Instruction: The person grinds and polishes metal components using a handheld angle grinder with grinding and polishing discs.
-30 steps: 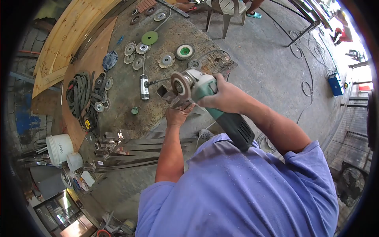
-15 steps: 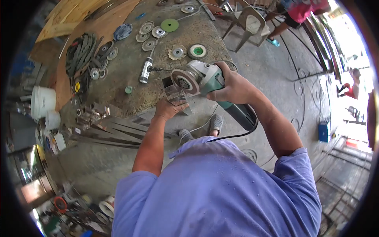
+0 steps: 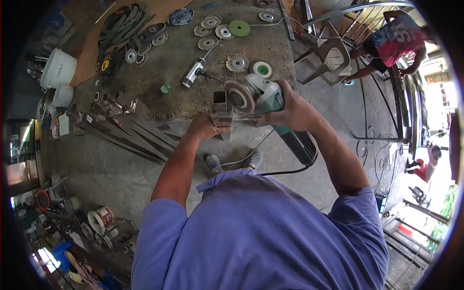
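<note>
At the workbench edge, my left hand [image 3: 207, 127] is wrapped round the lower part of a short square metal tube [image 3: 221, 109], whose open end faces up. My right hand [image 3: 298, 111] grips the head of a green and grey angle grinder [image 3: 271, 100], its dark body slanting down toward me. The grinder's disc [image 3: 239, 97] faces left, just right of the tube with a narrow gap between them. A silver cylindrical tool [image 3: 194, 72] with a dark shaft lies on the bench behind the tube.
Several grinding discs [image 3: 211, 21] lie across the workbench [image 3: 145, 82]. Metal pieces [image 3: 116, 104] and long strips [image 3: 128, 137] are at its left edge, near a white bucket [image 3: 59, 70]. A plastic chair [image 3: 333, 55] and a person [image 3: 396, 38] are at the right. A cord runs down from the grinder.
The grinder's disc, which overlapped the tube before, now sits apart to its right. The tube stands straighter in my left hand. My view has shifted, and the person at right shows more fully.
</note>
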The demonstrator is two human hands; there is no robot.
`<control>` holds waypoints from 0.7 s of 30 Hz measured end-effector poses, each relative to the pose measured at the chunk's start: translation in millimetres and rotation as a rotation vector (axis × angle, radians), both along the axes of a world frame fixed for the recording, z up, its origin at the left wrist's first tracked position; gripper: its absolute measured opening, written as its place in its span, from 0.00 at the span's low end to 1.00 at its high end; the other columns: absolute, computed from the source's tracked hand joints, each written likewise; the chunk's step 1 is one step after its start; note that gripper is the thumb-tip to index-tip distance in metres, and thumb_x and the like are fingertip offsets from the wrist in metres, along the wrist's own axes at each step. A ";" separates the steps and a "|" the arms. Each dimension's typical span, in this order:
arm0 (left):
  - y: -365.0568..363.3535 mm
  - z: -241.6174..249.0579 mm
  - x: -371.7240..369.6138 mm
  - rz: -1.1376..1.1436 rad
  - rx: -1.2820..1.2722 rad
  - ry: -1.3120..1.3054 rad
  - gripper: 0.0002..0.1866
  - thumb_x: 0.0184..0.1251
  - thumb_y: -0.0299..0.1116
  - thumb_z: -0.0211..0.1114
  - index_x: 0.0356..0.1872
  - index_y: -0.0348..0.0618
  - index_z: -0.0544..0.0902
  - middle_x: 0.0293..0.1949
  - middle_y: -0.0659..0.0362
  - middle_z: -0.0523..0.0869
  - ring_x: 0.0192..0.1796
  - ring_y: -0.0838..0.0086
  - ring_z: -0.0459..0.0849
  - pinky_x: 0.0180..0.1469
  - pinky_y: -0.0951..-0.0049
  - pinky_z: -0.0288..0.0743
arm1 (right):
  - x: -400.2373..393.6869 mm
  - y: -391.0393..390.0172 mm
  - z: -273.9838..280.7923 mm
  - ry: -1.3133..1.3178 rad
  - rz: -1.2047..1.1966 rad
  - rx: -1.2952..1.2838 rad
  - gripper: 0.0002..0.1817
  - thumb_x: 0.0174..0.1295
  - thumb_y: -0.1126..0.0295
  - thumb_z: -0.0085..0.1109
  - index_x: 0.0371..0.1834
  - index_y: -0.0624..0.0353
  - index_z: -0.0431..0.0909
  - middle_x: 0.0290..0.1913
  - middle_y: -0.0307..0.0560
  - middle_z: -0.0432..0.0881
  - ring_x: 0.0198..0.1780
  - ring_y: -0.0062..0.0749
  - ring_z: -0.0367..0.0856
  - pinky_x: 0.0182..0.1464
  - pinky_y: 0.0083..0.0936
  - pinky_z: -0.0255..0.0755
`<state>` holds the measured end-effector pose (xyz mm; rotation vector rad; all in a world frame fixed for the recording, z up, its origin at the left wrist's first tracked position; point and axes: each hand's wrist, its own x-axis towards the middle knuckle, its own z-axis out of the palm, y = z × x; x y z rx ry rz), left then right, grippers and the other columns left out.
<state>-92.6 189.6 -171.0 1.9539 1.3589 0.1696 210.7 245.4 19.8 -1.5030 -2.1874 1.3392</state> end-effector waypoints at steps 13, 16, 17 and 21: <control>-0.3 -41.7 -5.8 0.197 0.009 -0.200 0.30 0.51 0.62 0.81 0.52 0.59 0.92 0.52 0.62 0.93 0.55 0.64 0.90 0.58 0.65 0.82 | -3.2 -7.1 -5.6 0.004 -0.049 0.005 0.55 0.52 0.51 0.79 0.76 0.67 0.56 0.53 0.66 0.85 0.57 0.53 0.87 0.61 0.39 0.76; -1.4 -30.0 -2.8 0.179 0.074 -0.170 0.30 0.52 0.62 0.80 0.53 0.60 0.92 0.52 0.62 0.93 0.55 0.64 0.90 0.58 0.65 0.82 | -3.8 -13.9 -5.4 0.014 -0.086 -0.013 0.53 0.53 0.51 0.79 0.74 0.67 0.58 0.52 0.67 0.85 0.57 0.53 0.87 0.60 0.38 0.76; 0.9 -32.9 -4.1 0.164 0.108 -0.141 0.29 0.52 0.62 0.80 0.53 0.60 0.92 0.52 0.62 0.93 0.55 0.64 0.90 0.58 0.66 0.82 | -2.1 -17.3 -6.7 0.015 -0.091 -0.021 0.52 0.53 0.52 0.79 0.74 0.68 0.59 0.52 0.67 0.85 0.56 0.53 0.87 0.60 0.38 0.77; -2.9 -30.6 -1.8 0.213 -0.059 -0.289 0.29 0.53 0.60 0.80 0.53 0.59 0.92 0.52 0.64 0.93 0.55 0.66 0.90 0.58 0.67 0.82 | -3.8 -30.7 -11.3 0.078 -0.122 -0.033 0.52 0.53 0.52 0.79 0.72 0.69 0.60 0.52 0.68 0.84 0.56 0.53 0.87 0.60 0.38 0.76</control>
